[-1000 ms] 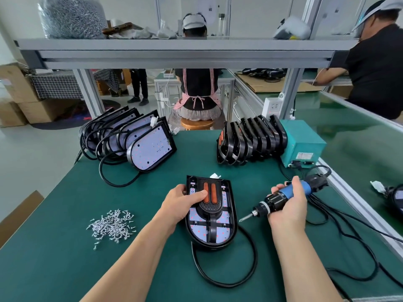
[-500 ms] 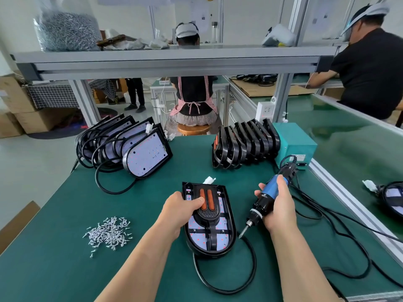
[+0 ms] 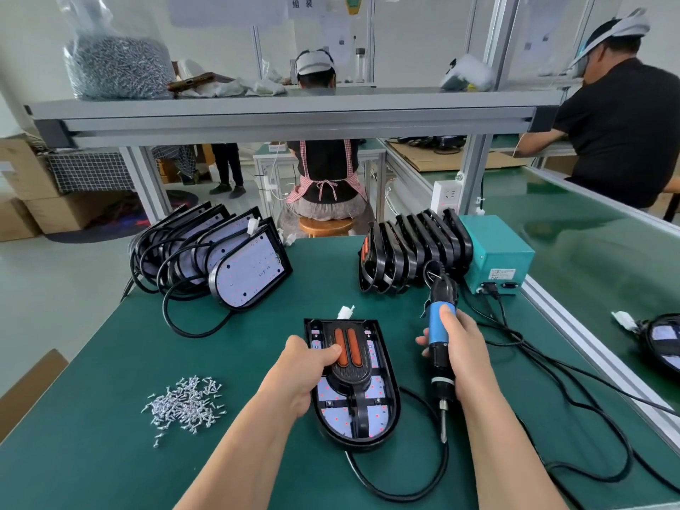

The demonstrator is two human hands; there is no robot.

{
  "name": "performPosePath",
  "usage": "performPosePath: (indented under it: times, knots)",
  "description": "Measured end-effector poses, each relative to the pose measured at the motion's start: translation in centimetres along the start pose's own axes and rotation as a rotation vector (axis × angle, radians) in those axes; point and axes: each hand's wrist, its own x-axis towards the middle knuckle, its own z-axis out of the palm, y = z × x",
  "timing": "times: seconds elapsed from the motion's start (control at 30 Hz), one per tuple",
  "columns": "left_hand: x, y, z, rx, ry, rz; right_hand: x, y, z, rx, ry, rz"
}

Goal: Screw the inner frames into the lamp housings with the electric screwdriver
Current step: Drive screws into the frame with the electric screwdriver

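Head view: a lamp housing [image 3: 394,406] lies flat on the green table [image 3: 110,362], about midway along the near edge, with its rounded end toward the person. The inner frame [image 3: 358,373] sits inside it, a black piece with two orange strips at its far end. The left hand [image 3: 298,373] holds the housing from the left. The thumb lies across the frame beside the orange strips, and the other fingers curl down over the left rim, mostly hidden.

The right hand [image 3: 465,347] grips the electric screwdriver [image 3: 438,327], fingers wrapped round its blue and black barrel. The tool stands nearly upright just right of the housing, with the bit [image 3: 444,430] pointing down. The bit's tip is close to the housing's right rim and above the black cable [image 3: 404,484]. Whether it touches anything cannot be told. That cable loops from the housing's near end toward the near edge.

A loose pile of screws [image 3: 186,404] lies toward the left edge, well apart from the housing. A row of housings [image 3: 235,263] leans together at the far left corner, with cables tangled round them. A row of black frames [image 3: 412,248] stands on edge toward the far right corner, against a teal box [image 3: 496,252]. The screwdriver's cord [image 3: 544,366] trails across the right side of the table.
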Motion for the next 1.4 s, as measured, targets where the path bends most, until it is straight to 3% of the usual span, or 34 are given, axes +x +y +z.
performPosePath:
  times: [0.13, 0.33, 0.5, 0.63, 0.73, 0.83, 0.9, 1.1, 1.17, 1.4]
  knots:
    - [0.2, -0.7, -1.7, -0.063, -0.011, 0.034, 0.3, -0.2, 0.0, 0.025, -0.006, 0.013]
    - [0.8, -1.3, -3.2, -0.178, 0.007, 0.073, -0.6, 0.3, 0.3, -0.466, 0.081, -0.195]
    - [0.7, -1.8, -3.5, -0.198, -0.012, 0.114, -0.3, 0.5, 0.0, -0.667, 0.235, -0.357]
    - [0.9, -2.0, -3.4, -0.194, -0.020, 0.128, -0.6, 0.7, 0.1, -0.682, 0.220, -0.408]
    - [0.9, -2.1, -3.4, -0.190, -0.031, 0.138, -1.1, 0.7, 0.4, -0.679, 0.285, -0.678]
    - [0.9, -2.3, -3.5, -0.182, -0.037, 0.149, -2.4, 0.4, 1.4, -0.603, 0.152, -0.878]
    - [1.0, -2.4, -3.4, -0.184, -0.039, 0.157, -3.5, 0.1, 2.4, -0.609, 0.013, -0.801]
    - [1.1, -2.4, -3.5, -0.194, -0.043, 0.180, -6.1, -0.4, 4.8, -0.776, -0.435, -0.200]
    - [1.1, -2.5, -3.6, -0.202, -0.050, 0.185, -6.4, -0.1, 5.2, -0.773, -0.503, -0.127]
    - [0.9, -2.7, -3.4, -0.184, -0.067, 0.220, -5.7, 0.0, 5.0, -0.418, -0.694, 0.121]
